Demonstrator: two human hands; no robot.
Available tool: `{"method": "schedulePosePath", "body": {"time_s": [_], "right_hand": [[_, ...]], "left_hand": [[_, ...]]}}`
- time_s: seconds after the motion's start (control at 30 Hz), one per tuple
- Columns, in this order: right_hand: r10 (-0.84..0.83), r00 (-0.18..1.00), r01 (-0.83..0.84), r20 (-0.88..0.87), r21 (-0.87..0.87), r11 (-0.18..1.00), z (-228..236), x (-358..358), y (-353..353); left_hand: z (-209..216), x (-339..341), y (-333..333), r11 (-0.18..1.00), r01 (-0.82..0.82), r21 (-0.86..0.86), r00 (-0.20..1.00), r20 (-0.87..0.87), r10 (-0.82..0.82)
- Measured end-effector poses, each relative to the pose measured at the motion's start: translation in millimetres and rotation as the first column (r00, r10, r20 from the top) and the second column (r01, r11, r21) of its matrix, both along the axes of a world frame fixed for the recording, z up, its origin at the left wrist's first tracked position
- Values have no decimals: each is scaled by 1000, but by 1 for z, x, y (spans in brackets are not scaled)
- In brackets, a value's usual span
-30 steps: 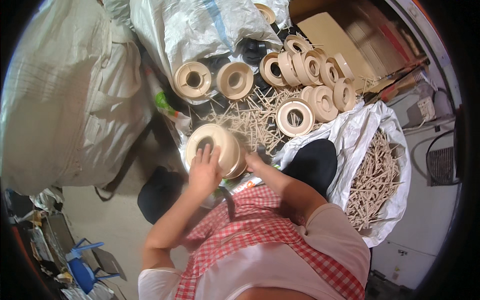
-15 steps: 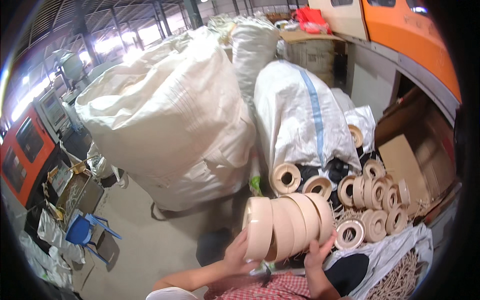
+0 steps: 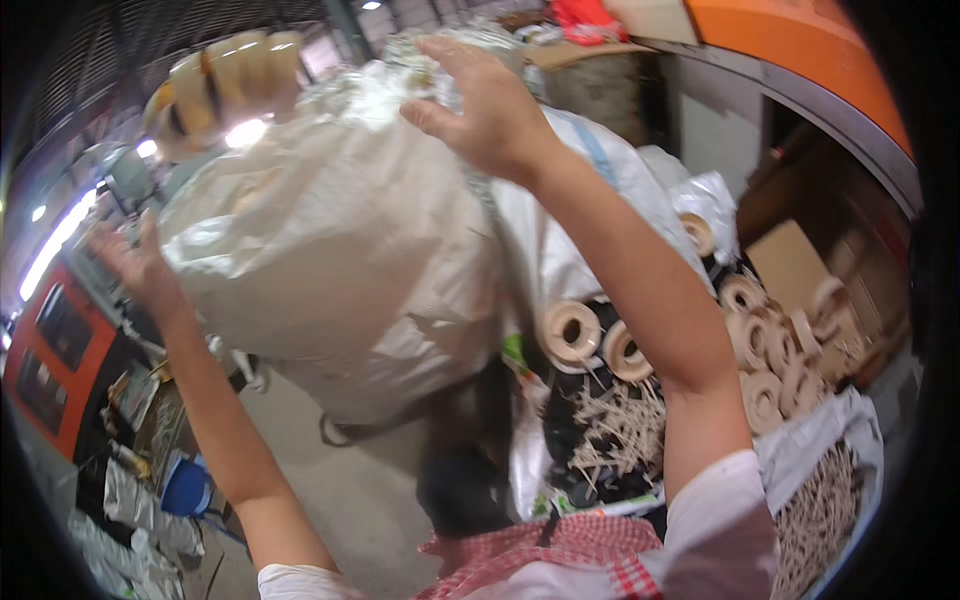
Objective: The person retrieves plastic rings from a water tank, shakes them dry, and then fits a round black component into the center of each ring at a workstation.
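Several cream plastic rings point(image 3: 238, 85) hang in the air in a row above the far left rim of the big white bulk bag point(image 3: 350, 270), clear of both hands. My left hand point(image 3: 138, 262) is raised beside the bag's left side, fingers spread and holding nothing. Over the bag's far right part my right hand point(image 3: 490, 112) is stretched out, thumb and fingers apart, also with nothing in it. Both arms reach forward and up.
A white sack with a blue stripe point(image 3: 600, 150) stands right of the bulk bag. Loose cream rings point(image 3: 572, 332) and thin beige plastic scraps point(image 3: 622, 430) lie in front of it. A blue stool point(image 3: 186, 487) is at lower left, and an orange machine point(image 3: 790, 50) at upper right.
Half a second ago both hands held the row of rings low in front of me. The arms have swung up and left, and the rings have left the hands over the bulk bag.
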State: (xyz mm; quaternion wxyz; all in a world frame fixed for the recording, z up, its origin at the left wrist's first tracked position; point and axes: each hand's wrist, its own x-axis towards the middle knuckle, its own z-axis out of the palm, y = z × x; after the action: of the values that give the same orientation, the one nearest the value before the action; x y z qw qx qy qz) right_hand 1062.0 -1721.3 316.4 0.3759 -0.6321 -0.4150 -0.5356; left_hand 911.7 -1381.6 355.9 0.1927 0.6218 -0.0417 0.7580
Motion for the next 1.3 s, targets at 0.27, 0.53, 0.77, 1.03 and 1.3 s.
{"method": "schedulePosePath", "body": {"time_s": [0.27, 0.53, 0.77, 1.03, 1.3], "right_hand": [[-864, 196, -373, -464, -850, 372, -421, -46, -183], [-968, -2, -205, -252, -947, 247, -568, -111, -296], [-17, 108, 554, -994, 46, 831, -473, -91, -228], [75, 475, 70, -877, 123, 990, -394, -63, -91], [-148, 222, -314, -964, -214, 925, -563, 0, -25]], "left_hand": [[-274, 50, -167, 802, 537, -263, 220, -874, -434], [-403, 87, -258, 313, 484, -817, -606, -572, -553], [-475, 116, -269, 387, 273, -881, -490, -473, -732], [-410, 120, -256, -161, -69, -985, -433, 175, -884], [-370, 129, -210, -469, 219, -855, 4, 482, -876]]}}
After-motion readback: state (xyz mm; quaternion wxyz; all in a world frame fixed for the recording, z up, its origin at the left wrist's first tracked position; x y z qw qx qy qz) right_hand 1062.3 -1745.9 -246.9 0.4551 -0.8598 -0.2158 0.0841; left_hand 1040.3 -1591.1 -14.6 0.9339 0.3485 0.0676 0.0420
